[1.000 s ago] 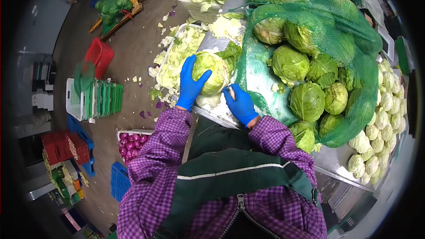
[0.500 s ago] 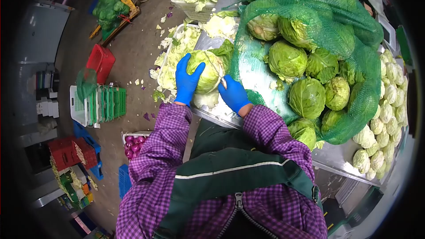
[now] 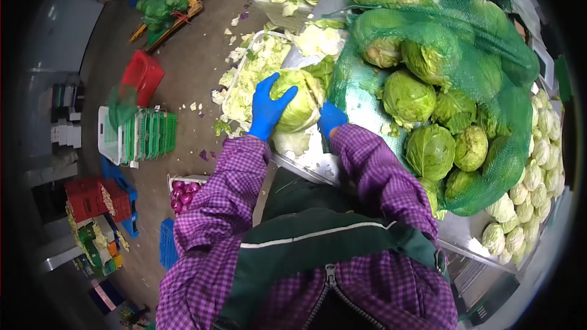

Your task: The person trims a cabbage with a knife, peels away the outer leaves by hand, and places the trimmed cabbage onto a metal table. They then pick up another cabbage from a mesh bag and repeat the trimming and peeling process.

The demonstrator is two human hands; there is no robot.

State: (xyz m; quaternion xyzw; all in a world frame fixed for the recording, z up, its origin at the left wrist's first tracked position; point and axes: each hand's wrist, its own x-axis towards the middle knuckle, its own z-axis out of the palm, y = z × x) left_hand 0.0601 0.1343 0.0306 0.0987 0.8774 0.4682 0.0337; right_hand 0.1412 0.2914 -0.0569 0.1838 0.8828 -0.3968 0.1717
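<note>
My left hand [image 3: 270, 107], in a blue glove, grips the left side of a pale green cabbage [image 3: 299, 101], its thumb spread over the top. My right hand [image 3: 331, 117], also blue-gloved, is closed at the cabbage's right side. It holds a small knife, mostly hidden now; its metal showed at the cabbage half a second ago. A cut line runs down the cabbage near that hand. Under the cabbage lies a pale leaf [image 3: 291, 143] at the metal table's edge. A darker green outer leaf [image 3: 321, 70] sits just behind.
Several whole cabbages [image 3: 409, 96] lie in an open green mesh bag [image 3: 516, 146] on the right. Trimmed cabbages [image 3: 524, 212] are piled beyond it. A white crate [image 3: 227, 107] of leaf scraps stands left of the table. Red onions [image 3: 185, 194] and stacked green crates [image 3: 156, 133] are on the floor.
The view has shifted slightly. My right hand has turned and tucked closer against the cabbage's right side, hiding the knife. My left hand keeps its hold.
</note>
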